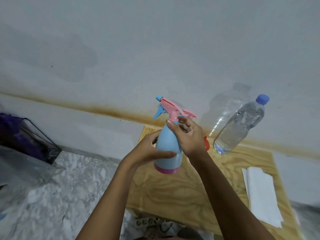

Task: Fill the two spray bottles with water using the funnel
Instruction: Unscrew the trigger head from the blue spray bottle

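**Grip check before filling**

Head view. The spray bottle (167, 146), blue with a pink base, is held upright above the wooden table (173, 191), clear of its surface. The left hand (147, 151) wraps the lower body, thumb across the front. The right hand (189, 135) curls round the neck collar under the pink sprayer head (170, 110), which is seated.

Judgement: thin plastic, probably light and empty. The body would yield if squeezed, and it would be slippery once wet. Best hold is low on the body to steady it, with the collar for twisting.

The water bottle (240, 125) stands at 2 o'clock by the table's far edge and the wall. It looks nearly full, tall and easily knocked. A red item (207, 144) at 3 o'clock is mostly hidden behind the right hand, so its identity cannot be told. White paper (263, 193) lies at 4 o'clock along the right edge. Open room lies at 6 o'clock on bare table.
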A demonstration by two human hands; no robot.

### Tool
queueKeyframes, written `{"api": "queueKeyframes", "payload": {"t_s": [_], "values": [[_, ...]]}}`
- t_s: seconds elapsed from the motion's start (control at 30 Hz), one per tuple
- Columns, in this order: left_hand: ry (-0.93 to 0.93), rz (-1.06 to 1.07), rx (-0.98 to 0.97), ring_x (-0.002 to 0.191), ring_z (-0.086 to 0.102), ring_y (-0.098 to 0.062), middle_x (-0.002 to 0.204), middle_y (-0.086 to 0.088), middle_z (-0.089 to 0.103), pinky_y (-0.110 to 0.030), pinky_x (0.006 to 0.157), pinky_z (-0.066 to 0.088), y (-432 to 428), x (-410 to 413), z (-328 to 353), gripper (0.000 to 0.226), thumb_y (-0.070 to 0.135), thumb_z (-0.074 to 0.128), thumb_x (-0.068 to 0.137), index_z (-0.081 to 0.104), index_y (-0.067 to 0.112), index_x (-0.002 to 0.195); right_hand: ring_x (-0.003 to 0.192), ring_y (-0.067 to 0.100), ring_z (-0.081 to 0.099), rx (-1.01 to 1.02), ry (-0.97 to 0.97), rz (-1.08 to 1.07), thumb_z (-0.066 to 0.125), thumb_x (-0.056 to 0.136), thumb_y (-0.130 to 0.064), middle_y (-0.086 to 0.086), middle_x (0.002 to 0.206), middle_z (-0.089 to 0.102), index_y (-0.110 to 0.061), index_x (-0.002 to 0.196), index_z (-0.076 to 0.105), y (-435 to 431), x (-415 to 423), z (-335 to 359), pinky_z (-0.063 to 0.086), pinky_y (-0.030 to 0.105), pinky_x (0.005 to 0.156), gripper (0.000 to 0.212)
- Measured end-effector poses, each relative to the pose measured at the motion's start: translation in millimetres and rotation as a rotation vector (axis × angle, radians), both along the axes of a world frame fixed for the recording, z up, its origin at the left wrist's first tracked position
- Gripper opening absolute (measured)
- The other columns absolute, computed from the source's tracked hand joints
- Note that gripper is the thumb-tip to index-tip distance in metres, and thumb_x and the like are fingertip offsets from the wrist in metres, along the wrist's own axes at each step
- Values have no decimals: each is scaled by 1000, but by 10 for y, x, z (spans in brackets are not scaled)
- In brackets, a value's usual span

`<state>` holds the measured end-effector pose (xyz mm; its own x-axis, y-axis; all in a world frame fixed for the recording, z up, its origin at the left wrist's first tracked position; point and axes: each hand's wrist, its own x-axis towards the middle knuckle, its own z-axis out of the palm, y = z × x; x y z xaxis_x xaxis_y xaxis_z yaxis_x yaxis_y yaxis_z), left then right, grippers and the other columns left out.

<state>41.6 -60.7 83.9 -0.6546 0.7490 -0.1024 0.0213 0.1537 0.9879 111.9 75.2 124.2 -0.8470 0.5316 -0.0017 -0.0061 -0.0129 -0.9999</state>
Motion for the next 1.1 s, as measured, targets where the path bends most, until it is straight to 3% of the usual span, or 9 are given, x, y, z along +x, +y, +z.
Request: {"api": "queueKeyframes", "payload": {"t_s": [0.13,0.23,0.4,0.53,0.63,0.73,0.9,1.0,1.1], "values": [[-54,-42,40,110,67,-20,115,3,72,-46,92,57,-32,43,39,64,30,87,60,65,27,121,95,20,72,-21,0,70,74,86,-24,7,102,75,-9,109,69,6,63,42,58,38,86,28],[-134,-96,93,105,70,-18,111,1,74,-32,84,58,-54,98,64,62,24,84,59,64,21,118,97,23,71,-11,6,200,66,91,-30,9,103,75,-8,110,71,57,122,95,55,40,86,30],[-142,-83,108,105,70,-14,111,5,75,-26,82,56,-39,151,107,65,27,84,56,63,23,118,96,19,67,-45,0,322,54,97,-40,4,104,73,-22,115,70,107,149,112,52,41,88,30],[-106,-28,84,111,67,-23,116,-3,73,-43,95,55,-34,177,102,66,32,86,58,65,20,120,97,11,69,-34,7,233,50,102,-24,6,118,69,-18,133,52,77,151,164,57,28,83,32],[-69,3,65,111,67,-24,115,-2,73,-52,98,52,0,210,108,62,34,86,61,66,23,118,100,21,69,27,26,179,53,100,-29,10,115,69,-17,124,57,27,166,164,59,38,86,27],[-59,31,51,110,67,-23,113,0,73,-53,97,53,25,242,112,57,35,85,63,66,24,116,94,28,70,13,40,125,63,95,-35,12,103,71,-18,111,64,1,178,154,59,46,84,23],[-32,70,23,105,68,-19,109,4,74,-48,92,56,45,274,100,52,37,86,63,68,31,111,93,17,72,-41,77,75,61,96,-30,-2,98,75,-41,93,72,-8,184,133,59,38,84,16],[5,104,24,98,68,-11,103,9,73,-35,83,59,83,297,114,48,34,85,64,68,32,109,99,19,70,-64,65,38,59,97,-31,-9,100,74,-32,104,69,-34,174,111,57,45,91,12],[54,113,10,100,66,-10,105,11,72,-38,82,60,121,301,96,51,34,84,65,66,34,113,99,12,68,80,47,-8,66,91,-40,-16,98,71,-26,109,66,-63,177,85,56,44,91,23]]}}
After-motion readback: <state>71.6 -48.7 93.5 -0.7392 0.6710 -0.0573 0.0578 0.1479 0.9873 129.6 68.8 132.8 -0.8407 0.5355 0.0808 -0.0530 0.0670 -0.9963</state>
